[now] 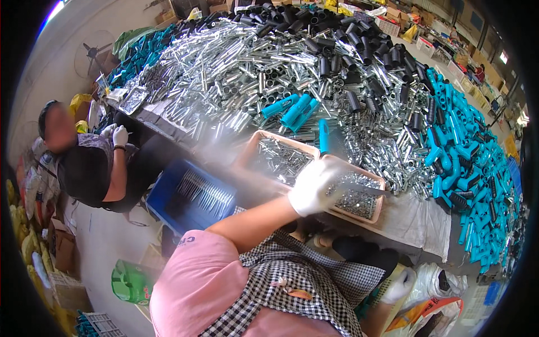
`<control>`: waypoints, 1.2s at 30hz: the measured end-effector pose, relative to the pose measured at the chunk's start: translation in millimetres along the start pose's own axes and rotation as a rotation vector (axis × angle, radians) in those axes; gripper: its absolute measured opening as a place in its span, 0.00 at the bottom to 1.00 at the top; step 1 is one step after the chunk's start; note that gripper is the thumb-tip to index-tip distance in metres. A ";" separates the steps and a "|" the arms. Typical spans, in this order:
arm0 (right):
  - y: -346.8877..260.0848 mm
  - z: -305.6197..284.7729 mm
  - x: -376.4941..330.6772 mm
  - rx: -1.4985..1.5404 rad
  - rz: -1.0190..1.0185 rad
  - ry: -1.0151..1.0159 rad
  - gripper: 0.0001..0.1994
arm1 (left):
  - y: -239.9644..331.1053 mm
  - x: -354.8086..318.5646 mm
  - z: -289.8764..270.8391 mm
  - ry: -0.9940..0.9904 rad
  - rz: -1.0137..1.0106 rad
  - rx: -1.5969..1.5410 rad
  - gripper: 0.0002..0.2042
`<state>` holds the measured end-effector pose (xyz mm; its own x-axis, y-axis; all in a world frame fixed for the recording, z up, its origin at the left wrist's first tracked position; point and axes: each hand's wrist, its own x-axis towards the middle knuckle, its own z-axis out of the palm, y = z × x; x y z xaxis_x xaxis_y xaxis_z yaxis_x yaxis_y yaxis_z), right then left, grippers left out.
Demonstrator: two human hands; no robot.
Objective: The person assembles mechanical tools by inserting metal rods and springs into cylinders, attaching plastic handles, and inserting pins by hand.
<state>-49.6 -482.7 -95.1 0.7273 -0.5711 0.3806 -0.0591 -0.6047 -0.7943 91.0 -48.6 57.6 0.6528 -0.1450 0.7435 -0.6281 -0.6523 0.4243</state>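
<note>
My left hand (314, 188), in a white glove, is over the near edge of two pale pink trays, its fingers smeared by motion. A dark flat strip (365, 189) shows beside its fingers; I cannot tell whether the hand holds it. The right tray (383, 196) contains small metal parts, while the left tray (260, 135) has longer metal pins. Behind the hand stands a teal plastic piece (324, 136). My right hand (399, 285), also gloved in white, is low at my right side near a white sack (429, 281); its fingers are hidden.
Heaped metal tubes (219, 73), black sleeves (365, 48) and teal tool housings (457, 163) cover the table. At its left edge, a blue bin (163, 194) contains metal rods. A co-worker (95, 163) sits beyond it. A green bag (129, 282) stands on the floor.
</note>
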 end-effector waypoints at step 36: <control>-440.1 388.7 109.0 0.250 -0.482 -0.838 0.13 | -115.1 -42.5 -107.5 0.300 -0.835 -0.404 0.11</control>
<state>321.4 -63.1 111.8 0.8889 0.3387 0.3084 0.4451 -0.4796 -0.7562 90.1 112.6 32.7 0.8542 0.4801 0.1996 -0.1463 -0.1464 0.9784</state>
